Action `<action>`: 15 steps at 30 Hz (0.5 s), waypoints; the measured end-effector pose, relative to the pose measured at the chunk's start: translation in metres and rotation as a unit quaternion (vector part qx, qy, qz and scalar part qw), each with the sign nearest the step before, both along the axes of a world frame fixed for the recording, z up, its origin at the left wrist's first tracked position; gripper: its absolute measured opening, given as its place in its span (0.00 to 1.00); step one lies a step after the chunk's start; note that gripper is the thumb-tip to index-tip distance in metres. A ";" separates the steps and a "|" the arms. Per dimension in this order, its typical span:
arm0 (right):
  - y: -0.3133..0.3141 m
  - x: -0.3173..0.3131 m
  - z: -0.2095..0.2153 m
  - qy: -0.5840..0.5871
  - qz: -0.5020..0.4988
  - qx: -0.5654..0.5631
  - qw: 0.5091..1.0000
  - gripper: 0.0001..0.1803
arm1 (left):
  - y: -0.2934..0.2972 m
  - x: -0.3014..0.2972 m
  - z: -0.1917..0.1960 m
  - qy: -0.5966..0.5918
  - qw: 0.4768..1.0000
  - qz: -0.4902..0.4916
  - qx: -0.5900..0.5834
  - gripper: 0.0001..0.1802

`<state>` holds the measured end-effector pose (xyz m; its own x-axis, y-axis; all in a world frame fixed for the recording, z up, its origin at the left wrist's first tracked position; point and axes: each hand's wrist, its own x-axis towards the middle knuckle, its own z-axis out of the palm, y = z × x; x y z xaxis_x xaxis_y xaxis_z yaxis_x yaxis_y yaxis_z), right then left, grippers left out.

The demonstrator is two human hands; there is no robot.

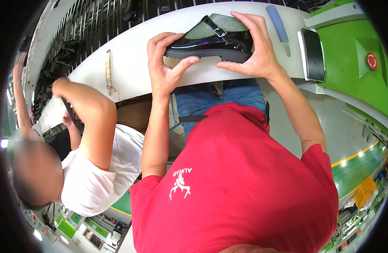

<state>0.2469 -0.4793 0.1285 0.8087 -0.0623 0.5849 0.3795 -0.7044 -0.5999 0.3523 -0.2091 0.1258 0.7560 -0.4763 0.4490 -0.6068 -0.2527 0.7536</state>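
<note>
A glossy black shoe (202,43) with a buckled strap and a thick black sole is held level above the white worktop, its side facing me. Inside it sits a grey-green shoe last (230,23). My left hand (163,59) grips one end, fingers over the upper and thumb stretched below the sole. At the other end my right hand (258,48) wraps round the shoe, fingers above and thumb under the heel.
On the white worktop (131,55) lie a blue-handled knife (278,25), a black phone (313,55) and a thin taped blade-like tool (108,71). A green machine with a red stop button (371,61) stands right. Co-workers sit left, one in a white shirt (93,185). Metal rollers run behind.
</note>
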 end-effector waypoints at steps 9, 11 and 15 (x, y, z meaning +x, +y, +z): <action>0.002 0.003 -0.006 -0.008 -0.009 0.023 1.000 0.59 | -0.004 0.004 0.003 -0.001 1.000 0.005 -0.003 0.35; 0.003 0.000 -0.006 -0.008 -0.009 0.029 0.999 0.59 | -0.003 0.004 0.003 -0.012 1.000 0.000 -0.001 0.34; 0.010 -0.004 0.002 -0.011 -0.006 0.051 0.999 0.59 | 0.000 0.003 0.000 -0.008 1.000 0.001 -0.011 0.35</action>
<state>0.2426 -0.4696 0.1307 0.7946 -0.1323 0.5926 0.3848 -0.6454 -0.6599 0.3556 -0.2086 0.1260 0.7492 -0.4650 0.4717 -0.6186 -0.2366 0.7493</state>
